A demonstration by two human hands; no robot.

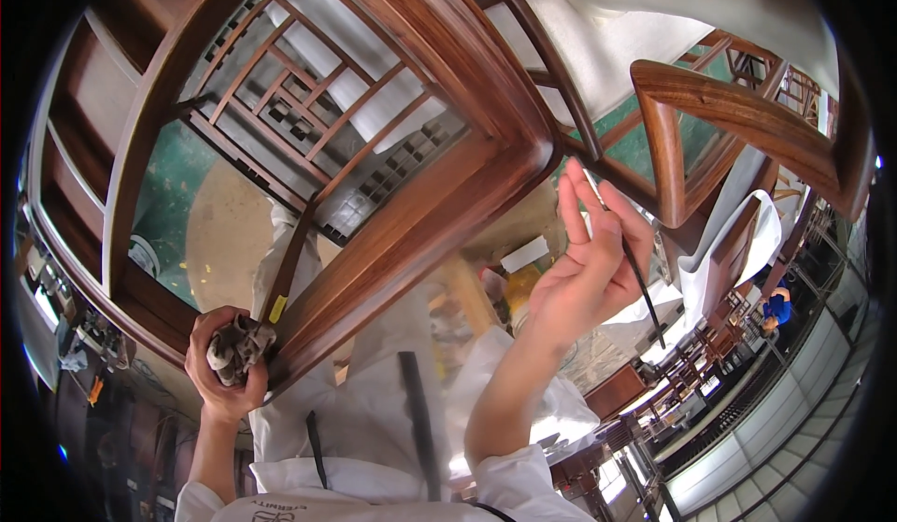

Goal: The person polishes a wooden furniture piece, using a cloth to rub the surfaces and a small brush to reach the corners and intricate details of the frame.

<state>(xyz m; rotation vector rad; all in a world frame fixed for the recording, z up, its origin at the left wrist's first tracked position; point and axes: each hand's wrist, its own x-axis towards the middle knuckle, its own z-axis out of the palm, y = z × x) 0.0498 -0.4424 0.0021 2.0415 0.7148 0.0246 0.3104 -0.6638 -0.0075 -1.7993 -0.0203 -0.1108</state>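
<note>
My left hand (207, 358) is closed round a crumpled grey-brown rag (241, 346), at the near left end of a reddish-brown polished wooden frame (420, 200). Whether the hand also rests on the wood cannot be made out. In my right hand (581, 284) is a slim brush (641, 284) with a dark handle and a pale section towards its tip. That tip points up at the frame's rounded right corner; whether it touches is unclear. Through the frame's opening a wooden lattice (297, 101) shows, and a small yellow tag (277, 309) hangs on a thin wooden bar.
Right of the frame stands another piece of wooden furniture with a curved armrest (747, 115). White sheeting (724, 256) drapes beside it. Below my right hand are a white box-like item (525, 255) and a yellow container (523, 293). Far right, a person in blue (775, 309) is visible.
</note>
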